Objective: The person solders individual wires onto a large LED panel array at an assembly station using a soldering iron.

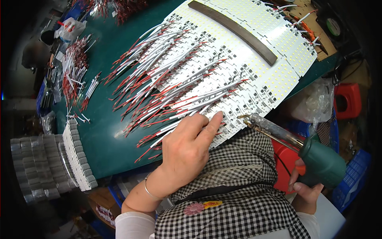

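Observation:
My left hand [186, 140] is closed at the near edge of the white LED circuit boards [246, 104], its index finger stretched toward the solder pads. A red and white wire [156, 144] runs under this hand, and its fingers pinch it, though they hide the grip itself. Many more red and white wires [175, 93] lie in rows across the boards, their ends at the pads. In my right hand [306, 187] is a green soldering gun [323, 162], gripped by its handle. Its metal tip [243, 117] points left, just over the boards' near edge, close to my left fingertip.
A dark curved bar [234, 30] lies across the boards. On the green table [107, 147] stand a wire bundle [75, 69] and, at the left corner, stacked board strips [45, 165]. Beyond the right edge are a red plastic stool [348, 100] and a blue basket [352, 177].

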Motion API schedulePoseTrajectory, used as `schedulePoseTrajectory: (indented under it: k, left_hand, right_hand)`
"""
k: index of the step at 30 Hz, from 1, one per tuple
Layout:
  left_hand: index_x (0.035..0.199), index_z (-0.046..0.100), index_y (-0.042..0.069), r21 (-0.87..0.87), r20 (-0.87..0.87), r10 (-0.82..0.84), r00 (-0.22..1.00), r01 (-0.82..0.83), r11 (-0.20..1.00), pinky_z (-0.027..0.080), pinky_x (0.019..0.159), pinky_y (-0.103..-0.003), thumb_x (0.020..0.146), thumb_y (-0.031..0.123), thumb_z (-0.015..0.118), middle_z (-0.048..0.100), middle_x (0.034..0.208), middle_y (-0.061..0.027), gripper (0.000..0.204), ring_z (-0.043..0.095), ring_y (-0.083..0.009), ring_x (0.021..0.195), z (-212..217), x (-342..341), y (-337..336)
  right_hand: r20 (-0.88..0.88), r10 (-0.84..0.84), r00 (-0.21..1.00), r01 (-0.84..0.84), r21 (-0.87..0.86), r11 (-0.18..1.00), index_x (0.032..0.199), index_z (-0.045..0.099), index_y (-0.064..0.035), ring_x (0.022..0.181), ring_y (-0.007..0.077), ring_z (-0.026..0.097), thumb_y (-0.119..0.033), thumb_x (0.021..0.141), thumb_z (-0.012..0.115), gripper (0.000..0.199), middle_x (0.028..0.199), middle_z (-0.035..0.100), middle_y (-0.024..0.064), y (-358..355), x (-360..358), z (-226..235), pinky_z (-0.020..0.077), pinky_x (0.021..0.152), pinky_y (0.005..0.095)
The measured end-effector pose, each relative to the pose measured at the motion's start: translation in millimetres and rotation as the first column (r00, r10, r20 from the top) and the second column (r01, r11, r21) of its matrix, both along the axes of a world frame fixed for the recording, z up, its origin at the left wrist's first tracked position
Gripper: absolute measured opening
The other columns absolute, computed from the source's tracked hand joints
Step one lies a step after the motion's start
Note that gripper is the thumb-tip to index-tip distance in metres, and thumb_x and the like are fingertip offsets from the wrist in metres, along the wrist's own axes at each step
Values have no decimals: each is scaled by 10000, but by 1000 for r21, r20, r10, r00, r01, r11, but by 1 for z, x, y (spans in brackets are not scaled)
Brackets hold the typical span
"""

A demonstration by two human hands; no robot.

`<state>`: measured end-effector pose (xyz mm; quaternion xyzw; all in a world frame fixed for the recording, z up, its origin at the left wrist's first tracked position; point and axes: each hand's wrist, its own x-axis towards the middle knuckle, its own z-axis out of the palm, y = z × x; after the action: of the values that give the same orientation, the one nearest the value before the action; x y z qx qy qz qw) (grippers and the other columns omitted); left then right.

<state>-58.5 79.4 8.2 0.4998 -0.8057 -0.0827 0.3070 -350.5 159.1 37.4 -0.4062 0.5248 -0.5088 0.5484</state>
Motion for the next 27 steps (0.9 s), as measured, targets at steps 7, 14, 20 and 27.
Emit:
schedulePoseTrajectory:
  k: [7,14,20,27]
  left_hand:
    - [1001,726,71,-14,-41,0,999,0,1000,422,485,-294,612,-123,634,570,709,-71,444,539,-190,567,3,1,2]
    - [953,719,54,-29,-71,-7,997,5,1000,408,460,-294,584,-140,607,558,679,-78,431,535,-193,536,1,-1,-1]
    - [937,710,43,1,-120,-12,993,12,1000,394,445,-293,583,-155,596,517,641,-72,421,508,-190,511,1,-3,-3]
    - [958,705,38,-8,-107,1,994,-2,1000,395,447,-295,594,-156,600,506,639,-73,425,509,-195,513,0,-4,-1]
  right_hand:
    - [9,-15,1000,15,31,999,1131,481,161,554,180,597,-57,644,757,601,1004,581,215,0,4,-2,508,416,253]
    - [3,58,998,-58,110,992,1114,504,146,569,187,600,-33,621,733,572,984,581,198,-5,2,-2,520,444,264]
    - [-10,70,997,-69,114,991,1133,515,106,573,178,586,-52,634,731,567,884,588,175,-8,11,-5,504,447,262]
    - [-69,247,967,-241,84,967,1190,507,52,665,178,578,-31,714,686,515,844,589,127,-10,7,-8,508,575,285]
